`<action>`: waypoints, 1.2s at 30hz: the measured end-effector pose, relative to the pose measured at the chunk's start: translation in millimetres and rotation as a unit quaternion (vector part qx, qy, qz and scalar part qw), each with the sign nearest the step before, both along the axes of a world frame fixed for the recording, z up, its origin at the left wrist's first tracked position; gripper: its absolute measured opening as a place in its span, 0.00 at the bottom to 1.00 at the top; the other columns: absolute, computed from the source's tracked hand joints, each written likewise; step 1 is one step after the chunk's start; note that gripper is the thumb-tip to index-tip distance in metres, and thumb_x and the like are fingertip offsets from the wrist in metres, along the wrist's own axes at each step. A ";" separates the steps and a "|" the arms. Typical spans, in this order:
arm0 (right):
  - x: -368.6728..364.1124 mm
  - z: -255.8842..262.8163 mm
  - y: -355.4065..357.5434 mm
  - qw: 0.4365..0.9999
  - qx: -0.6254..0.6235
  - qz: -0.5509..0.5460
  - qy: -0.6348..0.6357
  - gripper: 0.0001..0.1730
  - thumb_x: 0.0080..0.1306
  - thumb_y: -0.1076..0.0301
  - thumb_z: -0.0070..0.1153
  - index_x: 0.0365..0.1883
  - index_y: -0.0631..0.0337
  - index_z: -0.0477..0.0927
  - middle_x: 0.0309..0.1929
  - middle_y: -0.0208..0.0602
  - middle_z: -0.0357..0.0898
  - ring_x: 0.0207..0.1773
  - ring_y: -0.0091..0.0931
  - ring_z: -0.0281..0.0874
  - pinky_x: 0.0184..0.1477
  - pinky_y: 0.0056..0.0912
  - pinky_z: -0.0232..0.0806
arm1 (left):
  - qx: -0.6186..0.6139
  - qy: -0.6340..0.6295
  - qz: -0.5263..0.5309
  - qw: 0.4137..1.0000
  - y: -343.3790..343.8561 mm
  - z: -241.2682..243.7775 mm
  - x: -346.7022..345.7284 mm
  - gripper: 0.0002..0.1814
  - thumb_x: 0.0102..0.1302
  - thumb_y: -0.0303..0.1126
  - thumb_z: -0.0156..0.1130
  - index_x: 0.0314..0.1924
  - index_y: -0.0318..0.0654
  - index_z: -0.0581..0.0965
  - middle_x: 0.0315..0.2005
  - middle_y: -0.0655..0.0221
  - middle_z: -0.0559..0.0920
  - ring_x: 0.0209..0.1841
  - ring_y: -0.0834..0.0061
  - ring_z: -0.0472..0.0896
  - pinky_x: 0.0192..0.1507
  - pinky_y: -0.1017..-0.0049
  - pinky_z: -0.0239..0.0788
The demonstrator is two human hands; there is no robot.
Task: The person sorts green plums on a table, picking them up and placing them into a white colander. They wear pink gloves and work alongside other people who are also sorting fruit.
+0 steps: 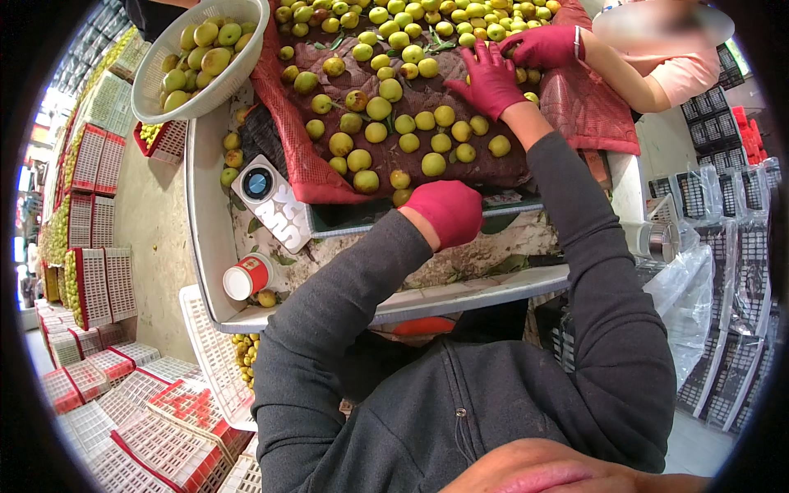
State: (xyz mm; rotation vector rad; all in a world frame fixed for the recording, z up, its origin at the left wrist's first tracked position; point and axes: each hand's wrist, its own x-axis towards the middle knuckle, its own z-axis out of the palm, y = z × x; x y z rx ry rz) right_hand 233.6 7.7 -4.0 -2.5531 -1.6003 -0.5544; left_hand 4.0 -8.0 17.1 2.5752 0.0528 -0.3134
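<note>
Yellow-green round fruits [433, 164], which look like jujubes, lie loose on a dark red padded cloth [505, 166]. Several have brown patches. My right hand [490, 83], in a dark pink glove, reaches over the far right of the spread with its fingers apart, fruits around the fingertips. Just beyond it is a co-worker's gloved hand [545, 46], close to touching mine. My left hand [445, 212], also gloved, is curled at the near edge of the cloth beside a brownish fruit [402, 196]. Its palm side is hidden, so I cannot see whether it holds anything.
A white plastic basket [148, 92] of fruits stands at the upper left. A white phone-like device [280, 209] and a paper cup [246, 277] lie on the tray's left. Plastic crates [98, 289] are stacked left; black crates [730, 296] stand right.
</note>
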 end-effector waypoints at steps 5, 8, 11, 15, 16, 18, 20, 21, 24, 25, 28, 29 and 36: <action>-18.8 4.0 -0.3 0.981 -0.171 0.042 0.084 0.42 0.69 0.33 0.48 0.74 0.47 0.62 0.76 0.54 0.55 0.79 0.53 0.42 0.78 0.54 0.40 | -0.010 0.005 0.001 1.000 0.6 1.0 1.1 0.17 0.66 0.46 0.59 0.42 0.40 0.82 0.31 0.53 0.85 0.38 0.49 0.83 0.42 0.54 0.75; -40.0 25.2 -8.8 0.954 -0.087 0.109 0.264 0.35 0.69 0.42 0.54 0.68 0.51 0.71 0.65 0.51 0.72 0.67 0.45 0.69 0.68 0.46 0.61 | -0.009 0.007 0.002 1.000 -0.7 -3.7 1.8 0.18 0.66 0.46 0.59 0.43 0.40 0.82 0.31 0.52 0.85 0.38 0.49 0.84 0.42 0.54 0.75; -12.8 18.7 -6.3 0.957 0.072 0.122 0.252 0.28 0.69 0.48 0.57 0.63 0.50 0.76 0.55 0.46 0.81 0.54 0.41 0.81 0.57 0.40 0.71 | 0.000 -0.004 -0.001 1.000 -1.1 -9.4 1.3 0.18 0.66 0.46 0.59 0.42 0.40 0.82 0.31 0.53 0.85 0.38 0.49 0.84 0.42 0.54 0.75; 39.0 10.9 -19.1 0.983 -0.021 -0.146 0.106 0.39 0.66 0.33 0.51 0.71 0.43 0.67 0.69 0.45 0.69 0.69 0.47 0.68 0.64 0.59 0.63 | -0.001 -0.031 -0.004 1.000 1.0 -8.0 -3.1 0.17 0.65 0.46 0.59 0.41 0.40 0.83 0.32 0.53 0.85 0.38 0.50 0.84 0.42 0.54 0.76; 60.8 -5.3 -23.5 0.990 -0.015 -0.135 0.043 0.42 0.67 0.31 0.46 0.73 0.43 0.63 0.71 0.44 0.65 0.71 0.49 0.64 0.68 0.57 0.58 | -0.001 -0.046 -0.006 0.999 0.6 -6.8 -2.2 0.17 0.65 0.45 0.59 0.41 0.40 0.83 0.32 0.54 0.85 0.38 0.50 0.84 0.43 0.54 0.76; 59.3 -15.2 -19.4 0.995 0.004 -0.102 0.018 0.47 0.67 0.26 0.40 0.75 0.47 0.59 0.74 0.46 0.61 0.77 0.48 0.54 0.76 0.55 0.42 | 0.005 -0.027 -0.010 1.000 0.6 -10.0 1.2 0.16 0.65 0.45 0.59 0.40 0.40 0.83 0.33 0.54 0.85 0.38 0.50 0.84 0.43 0.54 0.76; 49.4 -11.2 -14.5 0.987 -0.026 -0.075 0.143 0.47 0.68 0.26 0.39 0.76 0.46 0.59 0.75 0.47 0.61 0.78 0.48 0.52 0.76 0.57 0.41 | 0.012 -0.017 -0.015 1.000 0.2 -6.3 1.9 0.16 0.64 0.44 0.59 0.39 0.40 0.84 0.33 0.55 0.86 0.39 0.51 0.84 0.43 0.55 0.76; 46.0 -10.6 -10.7 0.976 -0.041 -0.059 0.204 0.47 0.68 0.25 0.39 0.76 0.46 0.59 0.75 0.48 0.60 0.78 0.48 0.51 0.76 0.57 0.41 | 0.011 -0.010 -0.011 1.000 -0.2 -7.7 2.9 0.16 0.64 0.44 0.58 0.39 0.40 0.84 0.33 0.54 0.86 0.39 0.51 0.84 0.43 0.55 0.76; 29.9 -16.3 -8.8 0.986 -0.088 0.005 0.142 0.43 0.68 0.28 0.44 0.75 0.40 0.60 0.77 0.46 0.56 0.77 0.48 0.53 0.74 0.58 0.46 | 0.015 0.004 -0.010 1.000 0.6 -6.8 2.5 0.16 0.64 0.45 0.58 0.39 0.41 0.85 0.34 0.54 0.86 0.40 0.51 0.84 0.44 0.56 0.77; 10.9 -9.7 -12.7 0.988 -0.106 0.017 0.111 0.43 0.67 0.29 0.45 0.75 0.38 0.60 0.78 0.46 0.54 0.77 0.49 0.54 0.73 0.60 0.49 | 0.018 0.006 -0.016 1.000 0.8 -1.5 2.0 0.17 0.64 0.45 0.58 0.39 0.41 0.85 0.34 0.54 0.86 0.40 0.51 0.84 0.44 0.56 0.76; -34.9 29.2 -14.0 0.950 -0.070 0.125 0.277 0.33 0.71 0.41 0.53 0.68 0.46 0.71 0.63 0.49 0.75 0.64 0.42 0.73 0.64 0.46 0.64 | 0.023 0.010 -0.026 0.999 0.3 1.3 2.0 0.17 0.64 0.45 0.58 0.38 0.41 0.85 0.34 0.54 0.86 0.40 0.51 0.84 0.44 0.55 0.76; -43.1 34.7 -9.0 0.923 -0.068 0.152 0.348 0.30 0.70 0.43 0.54 0.66 0.46 0.74 0.58 0.49 0.79 0.60 0.42 0.78 0.60 0.44 0.67 | 0.025 0.012 -0.027 0.999 0.2 1.3 2.0 0.17 0.64 0.45 0.59 0.37 0.40 0.85 0.34 0.54 0.86 0.40 0.51 0.84 0.44 0.55 0.76; -99.3 20.3 59.4 0.890 0.148 0.384 0.195 0.23 0.64 0.56 0.64 0.57 0.49 0.81 0.54 0.38 0.83 0.51 0.36 0.81 0.55 0.38 0.72 | 0.023 -0.042 -0.030 0.998 0.8 -12.4 0.2 0.16 0.64 0.43 0.58 0.41 0.41 0.85 0.37 0.56 0.86 0.41 0.51 0.84 0.45 0.56 0.76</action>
